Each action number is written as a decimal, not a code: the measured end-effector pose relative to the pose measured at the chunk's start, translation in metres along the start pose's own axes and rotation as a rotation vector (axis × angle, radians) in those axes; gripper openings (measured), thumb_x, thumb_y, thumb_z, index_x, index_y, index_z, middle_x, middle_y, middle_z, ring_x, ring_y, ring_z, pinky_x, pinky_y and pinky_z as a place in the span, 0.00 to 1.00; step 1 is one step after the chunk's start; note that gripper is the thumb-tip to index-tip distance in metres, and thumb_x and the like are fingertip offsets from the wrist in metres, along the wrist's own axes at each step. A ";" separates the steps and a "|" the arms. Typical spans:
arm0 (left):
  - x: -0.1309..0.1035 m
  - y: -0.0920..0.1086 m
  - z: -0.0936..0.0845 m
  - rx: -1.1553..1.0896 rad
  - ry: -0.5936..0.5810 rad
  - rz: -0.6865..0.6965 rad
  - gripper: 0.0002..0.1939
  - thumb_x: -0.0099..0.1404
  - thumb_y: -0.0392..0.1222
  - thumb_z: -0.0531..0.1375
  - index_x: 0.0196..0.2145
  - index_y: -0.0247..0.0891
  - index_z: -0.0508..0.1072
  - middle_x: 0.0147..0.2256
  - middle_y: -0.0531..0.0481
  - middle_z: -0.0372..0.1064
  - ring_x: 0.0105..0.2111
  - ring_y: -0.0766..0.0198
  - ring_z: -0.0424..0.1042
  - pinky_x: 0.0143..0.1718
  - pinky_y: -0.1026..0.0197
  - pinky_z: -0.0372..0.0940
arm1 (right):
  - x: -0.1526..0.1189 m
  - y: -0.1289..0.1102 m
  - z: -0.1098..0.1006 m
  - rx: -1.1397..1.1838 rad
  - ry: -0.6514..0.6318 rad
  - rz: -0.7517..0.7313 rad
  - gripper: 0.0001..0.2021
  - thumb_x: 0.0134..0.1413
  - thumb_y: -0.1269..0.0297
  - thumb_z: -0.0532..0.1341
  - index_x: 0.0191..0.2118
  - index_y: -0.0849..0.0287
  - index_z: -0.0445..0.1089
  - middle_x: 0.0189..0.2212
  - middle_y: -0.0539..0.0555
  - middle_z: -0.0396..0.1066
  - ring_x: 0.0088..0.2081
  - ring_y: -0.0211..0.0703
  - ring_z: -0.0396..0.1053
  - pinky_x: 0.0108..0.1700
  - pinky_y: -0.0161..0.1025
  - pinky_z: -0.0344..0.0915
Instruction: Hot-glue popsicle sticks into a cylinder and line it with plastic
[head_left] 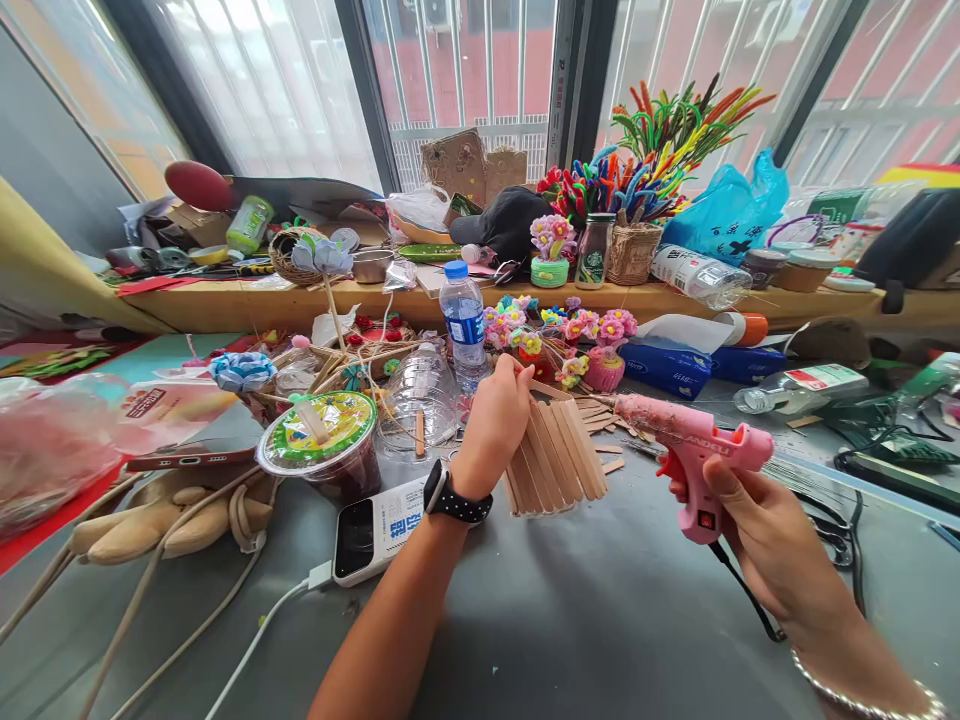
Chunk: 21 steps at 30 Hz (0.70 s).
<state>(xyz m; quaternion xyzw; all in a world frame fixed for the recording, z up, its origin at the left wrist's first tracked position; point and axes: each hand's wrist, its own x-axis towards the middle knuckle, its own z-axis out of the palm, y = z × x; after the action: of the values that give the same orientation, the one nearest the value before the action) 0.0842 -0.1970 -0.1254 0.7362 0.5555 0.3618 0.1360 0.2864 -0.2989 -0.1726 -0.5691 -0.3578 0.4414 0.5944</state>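
Observation:
My left hand (501, 415), with a black watch on its wrist, is closed on the upper left edge of a panel of popsicle sticks (559, 458). The sticks lie side by side, and the panel is tilted above the grey table. My right hand (757, 520) grips a pink hot glue gun (701, 455) by its handle. The gun's nozzle points left toward the panel's upper right corner; whether it touches is hard to tell. Loose popsicle sticks (615, 466) lie behind and beside the panel.
A lidded drink cup (319, 440), a white power bank (386, 525) with a cable and a water bottle (463, 325) stand or lie to the left. Pink craft flowers (600, 328) and a blue tissue pack (667, 368) lie behind. A crowded wooden ledge (345, 298) runs below the windows.

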 end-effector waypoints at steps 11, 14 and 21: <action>-0.008 0.014 0.002 0.158 0.032 -0.030 0.09 0.66 0.39 0.44 0.36 0.34 0.61 0.24 0.47 0.68 0.24 0.59 0.68 0.22 0.64 0.53 | -0.008 -0.004 0.011 -0.431 0.081 0.012 0.22 0.36 0.43 0.59 0.26 0.60 0.63 0.13 0.45 0.58 0.14 0.31 0.51 0.14 0.32 0.49; -0.009 0.015 0.003 0.185 0.041 -0.025 0.10 0.66 0.40 0.44 0.37 0.33 0.61 0.25 0.46 0.69 0.25 0.59 0.69 0.22 0.64 0.53 | -0.009 -0.009 0.015 -0.655 0.148 -0.016 0.21 0.29 0.46 0.63 0.26 0.59 0.65 0.12 0.46 0.60 0.14 0.33 0.53 0.15 0.33 0.50; -0.011 0.019 0.004 0.213 0.044 -0.032 0.10 0.66 0.40 0.44 0.37 0.32 0.61 0.27 0.43 0.70 0.26 0.59 0.70 0.22 0.65 0.55 | -0.011 -0.011 0.016 -0.811 0.265 -0.097 0.13 0.31 0.53 0.60 0.18 0.59 0.64 0.12 0.49 0.62 0.15 0.36 0.57 0.17 0.34 0.54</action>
<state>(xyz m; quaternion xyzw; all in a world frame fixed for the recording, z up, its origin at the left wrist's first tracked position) 0.0993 -0.2130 -0.1205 0.7294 0.6053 0.3146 0.0504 0.2691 -0.3030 -0.1592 -0.7910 -0.4491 0.1599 0.3835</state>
